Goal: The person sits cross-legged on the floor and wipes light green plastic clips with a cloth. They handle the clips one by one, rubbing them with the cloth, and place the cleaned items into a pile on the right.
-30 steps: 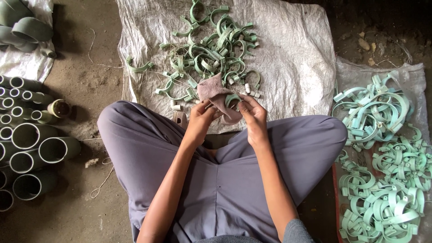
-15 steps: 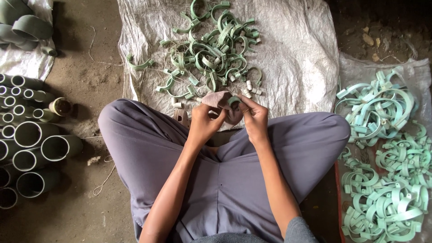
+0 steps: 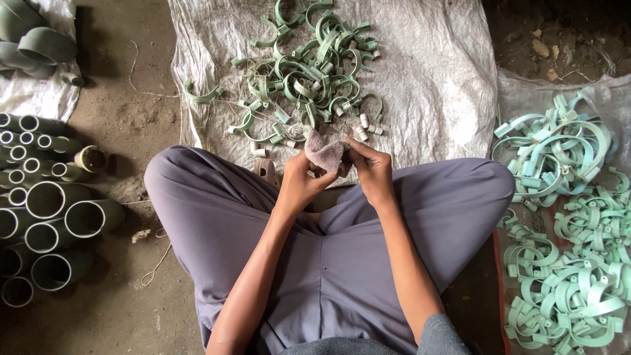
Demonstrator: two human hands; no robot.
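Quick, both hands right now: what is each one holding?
Left hand: closed on the pinkish cloth.
Right hand: fingers pinched at the cloth's edge; anything else in its grip cannot be told.

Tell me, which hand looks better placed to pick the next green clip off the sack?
Probably the right hand. The left hand grips the pinkish rubbing pad, while the right pinches something small at the pad's edge, and loose clips lie just beyond its fingertips.
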